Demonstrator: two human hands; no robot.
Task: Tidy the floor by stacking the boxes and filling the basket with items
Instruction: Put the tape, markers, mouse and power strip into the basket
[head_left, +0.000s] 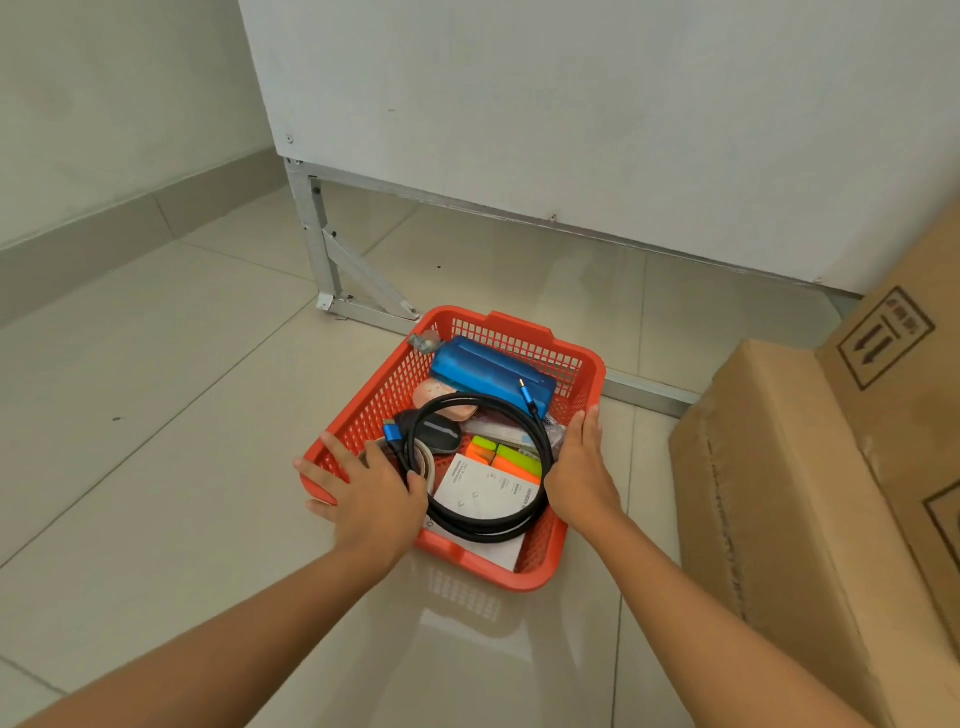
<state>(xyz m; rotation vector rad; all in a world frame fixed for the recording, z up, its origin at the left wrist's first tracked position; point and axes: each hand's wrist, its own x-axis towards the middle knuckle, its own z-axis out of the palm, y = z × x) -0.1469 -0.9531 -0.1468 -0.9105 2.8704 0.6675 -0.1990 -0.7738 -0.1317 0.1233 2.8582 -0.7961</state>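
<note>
An orange mesh basket (519, 332) sits on the tiled floor. It holds a coiled black cable (480, 525) with blue plugs, a blue case (491, 371), a white booklet (483, 493), orange and green highlighters (506, 457), a black mouse and a pink item. My left hand (366, 493) lies flat over the basket's left rim, fingers spread, thumb touching the cable. My right hand (582, 470) presses flat against the right rim. Two cardboard boxes (779, 467) stand at the right, the taller one (904, 364) behind the lower one.
A white panel (571, 104) on a metal frame with a braced leg (332, 265) stands just behind the basket. A wall with a grey skirting runs along the left. Glossy beige tiles spread out to the left and front.
</note>
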